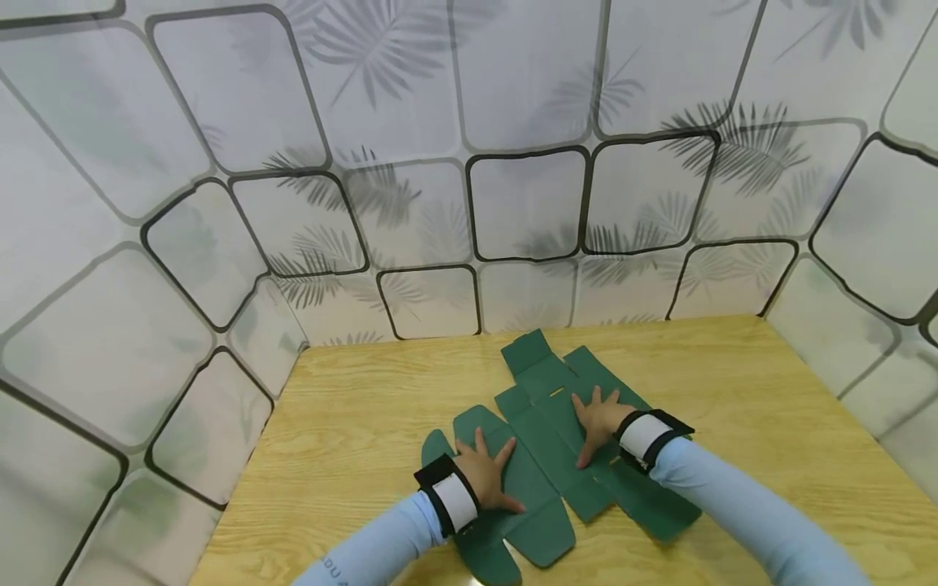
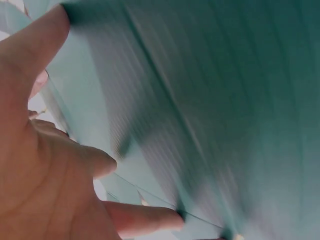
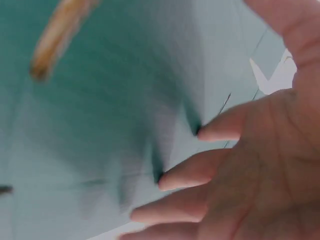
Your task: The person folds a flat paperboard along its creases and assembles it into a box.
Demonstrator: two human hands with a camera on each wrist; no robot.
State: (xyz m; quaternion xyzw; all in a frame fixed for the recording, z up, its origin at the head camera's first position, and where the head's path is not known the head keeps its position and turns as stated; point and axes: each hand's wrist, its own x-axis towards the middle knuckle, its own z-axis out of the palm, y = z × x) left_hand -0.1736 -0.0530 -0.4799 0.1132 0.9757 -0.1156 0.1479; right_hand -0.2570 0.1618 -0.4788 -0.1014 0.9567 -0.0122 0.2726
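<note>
A green flat cardboard box blank (image 1: 538,443), with fold lines, flaps and small slots, lies unfolded on the wooden table. My left hand (image 1: 481,478) rests palm down on its left part, near the rounded flaps, with fingers spread. On its right part my right hand (image 1: 599,419) presses with fingers apart and straight. The left wrist view has the thumb and fingertips touching the green cardboard (image 2: 210,100). In the right wrist view, fingertips meet the cardboard (image 3: 100,125) surface, and a slot showing tan wood crosses the upper left.
The wooden table (image 1: 352,423) reaches back to a wall covering (image 1: 410,203) printed with outlined shapes and leaves, which also runs along the left and right sides. Each wrist wears a black and white strap (image 1: 449,495) over a light blue sleeve (image 1: 381,537).
</note>
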